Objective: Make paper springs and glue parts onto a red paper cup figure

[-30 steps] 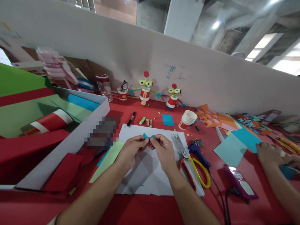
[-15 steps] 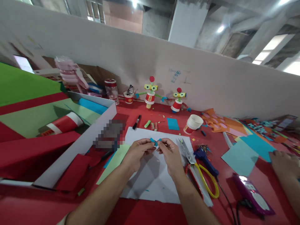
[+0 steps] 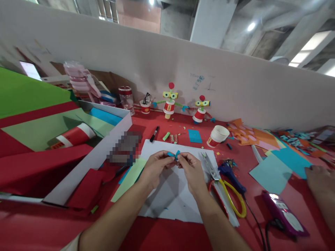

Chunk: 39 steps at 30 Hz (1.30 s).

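Note:
Both my hands are closed in a pinch on a small blue paper piece (image 3: 177, 153) with narrow strips sticking up. My left hand (image 3: 154, 169) grips its left side and my right hand (image 3: 192, 169) its right side; the fingertips hide its lower part. They are held above a white sheet (image 3: 172, 202). Right of my right hand lie scissors (image 3: 232, 200) with one yellow and one red handle, beside a dark blue glue gun (image 3: 234, 182). Beyond the sheet are a black marker (image 3: 154, 134), a green folded paper spring (image 3: 166, 136), red-and-white springs (image 3: 173, 138) and a blue paper square (image 3: 195, 136).
Two paper-cup figures (image 3: 169, 107) stand against the wall. Stacked paper cups (image 3: 220, 134) are at back right. A white-walled box (image 3: 86, 167) occupies the left. Another person's hand (image 3: 320, 186) rests at far right, near pale blue paper (image 3: 272, 173) and a purple device (image 3: 285, 214).
The blue paper piece has turned in my fingers, and its strips now stand closer together. My hands stay pinched on it. The whole view has shifted slightly.

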Motion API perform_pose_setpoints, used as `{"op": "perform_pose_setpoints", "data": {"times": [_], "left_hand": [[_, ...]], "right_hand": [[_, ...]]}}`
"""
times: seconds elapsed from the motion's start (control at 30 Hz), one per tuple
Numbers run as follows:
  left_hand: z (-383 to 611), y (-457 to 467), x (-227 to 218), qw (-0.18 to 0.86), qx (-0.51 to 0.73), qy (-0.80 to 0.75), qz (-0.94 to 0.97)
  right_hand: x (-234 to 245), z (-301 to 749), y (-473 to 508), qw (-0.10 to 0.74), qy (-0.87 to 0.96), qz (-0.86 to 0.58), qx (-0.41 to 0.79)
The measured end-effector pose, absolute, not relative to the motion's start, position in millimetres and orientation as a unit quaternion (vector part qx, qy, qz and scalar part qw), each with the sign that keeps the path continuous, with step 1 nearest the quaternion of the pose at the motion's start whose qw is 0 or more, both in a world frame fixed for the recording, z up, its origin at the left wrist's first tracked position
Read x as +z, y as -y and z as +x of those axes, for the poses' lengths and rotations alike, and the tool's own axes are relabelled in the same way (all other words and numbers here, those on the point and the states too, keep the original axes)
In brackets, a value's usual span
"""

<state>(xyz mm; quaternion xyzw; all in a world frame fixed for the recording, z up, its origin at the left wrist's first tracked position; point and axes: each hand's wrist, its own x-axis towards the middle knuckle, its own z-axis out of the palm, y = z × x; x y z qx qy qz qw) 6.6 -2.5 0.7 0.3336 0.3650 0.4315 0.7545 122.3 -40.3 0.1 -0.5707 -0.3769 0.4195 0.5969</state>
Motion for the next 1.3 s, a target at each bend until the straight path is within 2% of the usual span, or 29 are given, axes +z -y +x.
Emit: {"op": "perform_pose_setpoints", "data": {"times": [0.4,0.67,0.77,0.83,0.97,1.03,1.2,1.3], "left_hand": [[6,4,4,0.775,0.439,-0.34,0.3],[10,5,1,0.725,0.464,-0.368,0.353],[1,-1,4,0.707,0.422,-0.377,0.423],[-10,-6,6,0.614,0.416,-0.433,0.512],[-35,-14,-1,0.212,0.46,-0.577,0.641],[-43,-16,-7,0.097,0.422,-0.6,0.673],[-48,-18,-11,0.015,0.263,-0.636,0.726],[-48,-20,-6,0.002,0.221,-0.645,0.732]], "right_hand": [[-1,126,36,0.615,0.339,-0.552,0.45],[-3,124,38,0.607,0.389,-0.543,0.431],[-4,124,38,0.609,0.374,-0.535,0.45],[-5,125,37,0.621,0.344,-0.529,0.465],[-5,125,36,0.631,0.315,-0.535,0.465],[-4,125,37,0.624,0.319,-0.543,0.464],[-2,124,38,0.614,0.325,-0.545,0.469],[-2,123,39,0.615,0.322,-0.541,0.475]]}}
